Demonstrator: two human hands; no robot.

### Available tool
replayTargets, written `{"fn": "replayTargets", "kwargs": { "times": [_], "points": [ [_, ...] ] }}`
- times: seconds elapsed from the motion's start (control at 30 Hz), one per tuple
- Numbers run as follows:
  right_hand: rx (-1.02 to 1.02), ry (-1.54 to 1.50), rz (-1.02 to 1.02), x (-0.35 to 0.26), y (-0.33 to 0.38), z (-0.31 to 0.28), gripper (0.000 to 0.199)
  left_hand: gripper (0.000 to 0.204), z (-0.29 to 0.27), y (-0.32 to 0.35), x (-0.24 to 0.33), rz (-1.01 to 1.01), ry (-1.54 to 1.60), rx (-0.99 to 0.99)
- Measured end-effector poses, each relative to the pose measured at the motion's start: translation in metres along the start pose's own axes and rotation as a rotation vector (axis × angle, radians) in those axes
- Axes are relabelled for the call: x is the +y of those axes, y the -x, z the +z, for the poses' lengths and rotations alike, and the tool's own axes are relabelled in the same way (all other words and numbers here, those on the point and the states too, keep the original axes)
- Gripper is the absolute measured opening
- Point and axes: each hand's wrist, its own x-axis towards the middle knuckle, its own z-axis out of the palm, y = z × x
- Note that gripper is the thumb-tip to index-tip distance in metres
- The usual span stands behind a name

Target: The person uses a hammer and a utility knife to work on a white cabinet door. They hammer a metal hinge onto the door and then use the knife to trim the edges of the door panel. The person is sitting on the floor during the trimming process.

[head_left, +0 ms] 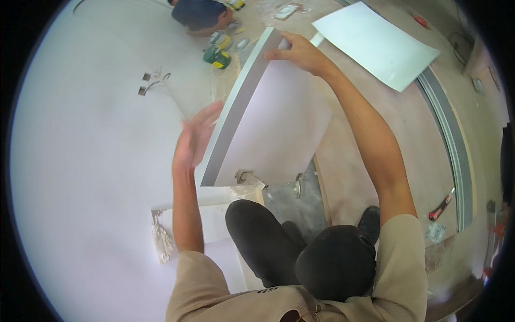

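I hold a white rectangular panel [273,123] tilted on edge in front of me, with metal hinge fittings [244,176] at its lower edge. My right hand [298,52] grips the panel's far top corner, fingers curled over the edge. My left hand [196,137] is open and blurred, its palm flat against the panel's grey left edge. A large white board [80,161] with small cut-outs and a metal handle [153,83] stands to my left.
Another person's head [198,13] shows at the top, near tape rolls and small cans [217,56] on the floor. A second white panel [375,43] lies at upper right beside a grey rail [453,145]. A red-handled tool [441,206] lies on the floor at right.
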Motion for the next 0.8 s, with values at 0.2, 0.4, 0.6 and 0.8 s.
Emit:
{"fn": "replayTargets", "kwargs": {
  "times": [0.2,0.4,0.6,0.8],
  "points": [
    [0.063,0.066,-0.016,-0.011,-0.016,0.042,0.103,0.083,0.01,0.116,-0.094,0.495,0.564,0.088],
    [0.069,0.127,0.064,-0.033,-0.012,0.049,0.081,0.066,-0.01,0.062,-0.12,0.414,0.039,0.896],
    [0.374,0.319,0.079,-0.068,0.022,0.011,0.08,0.059,-0.026,0.001,-0.083,0.574,0.099,0.763],
    [0.548,0.261,0.012,-0.134,0.052,-0.097,0.077,0.053,0.02,-0.077,-0.02,0.661,0.205,0.49]
  ]
}}
